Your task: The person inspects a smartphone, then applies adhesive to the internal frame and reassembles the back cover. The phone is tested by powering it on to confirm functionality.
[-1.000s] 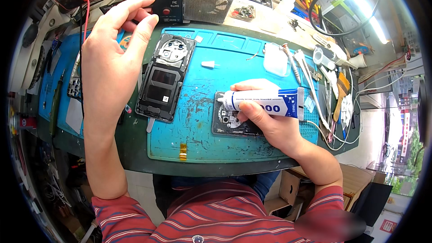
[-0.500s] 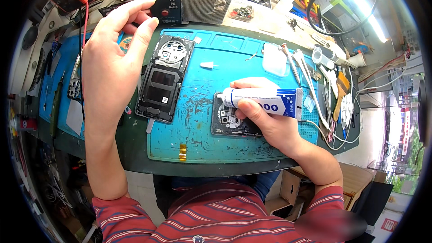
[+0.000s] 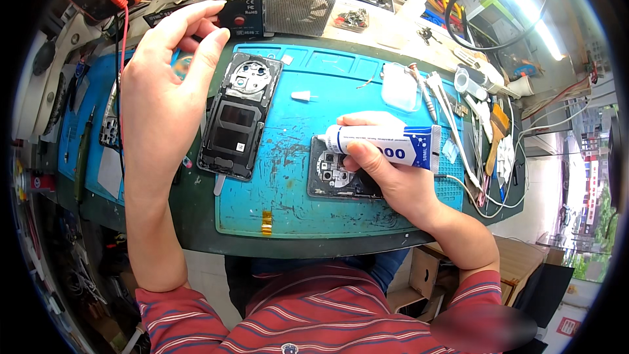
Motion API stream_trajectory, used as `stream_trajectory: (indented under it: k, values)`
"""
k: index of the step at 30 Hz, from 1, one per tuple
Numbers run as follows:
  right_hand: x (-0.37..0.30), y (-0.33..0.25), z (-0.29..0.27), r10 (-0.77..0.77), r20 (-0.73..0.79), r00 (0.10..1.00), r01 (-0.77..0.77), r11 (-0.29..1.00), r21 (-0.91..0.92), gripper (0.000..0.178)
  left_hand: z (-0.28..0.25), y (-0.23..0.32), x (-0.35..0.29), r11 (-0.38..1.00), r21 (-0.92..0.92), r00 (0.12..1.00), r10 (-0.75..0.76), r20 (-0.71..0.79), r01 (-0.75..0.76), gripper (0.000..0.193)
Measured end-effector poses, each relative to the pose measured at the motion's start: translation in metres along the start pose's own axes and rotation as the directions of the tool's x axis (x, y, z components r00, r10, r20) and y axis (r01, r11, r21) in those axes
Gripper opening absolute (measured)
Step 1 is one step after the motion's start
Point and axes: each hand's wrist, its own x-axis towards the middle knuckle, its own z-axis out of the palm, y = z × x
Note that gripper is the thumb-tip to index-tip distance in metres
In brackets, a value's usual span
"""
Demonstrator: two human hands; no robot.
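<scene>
My right hand (image 3: pixel 393 174) is wrapped round a white and blue tube (image 3: pixel 380 141), which lies nearly level with its narrow end to the left. Under the tube and hand is a black phone part (image 3: pixel 327 187) with a round camera area; its right end is hidden. My left hand (image 3: pixel 171 69) is raised at the far left, thumb and forefinger apart beside a black box with a red button (image 3: pixel 240 23). Whether the fingertips touch the box I cannot tell. To the right of my left wrist lies a second opened phone body (image 3: pixel 239 118). A small white conical cap (image 3: pixel 301 95) rests on the mat.
A blue work mat (image 3: pixel 288 203) covers the bench, with a strip of amber tape (image 3: pixel 266 221) near its front edge. Tweezers (image 3: pixel 452 124), a brush (image 3: pixel 500 124) and a clear container (image 3: pixel 400 85) lie at right. A finned metal block (image 3: pixel 298 12) stands behind.
The tube and my right hand have shifted very slightly. My left hand stays by the black box, almost unmoved.
</scene>
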Motion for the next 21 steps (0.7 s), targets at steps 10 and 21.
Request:
stream_trajectory:
  k: [10, 21]
  values:
    - [-0.001, -0.005, 0.0, 0.047, -0.033, 0.998, -0.045, 0.998, 0.05, 0.035, 0.001, 0.002, 0.0, 1.0, 0.021, 1.0, 0.005, 0.011, -0.005, 0.028]
    - [0.03, -0.016, -0.027, 0.052, -0.033, 0.998, -0.053, 0.998, -0.031, 0.036, 0.003, 0.001, 0.0, 0.999, 0.032, 1.0, 0.004, 0.021, -0.004, 0.03]
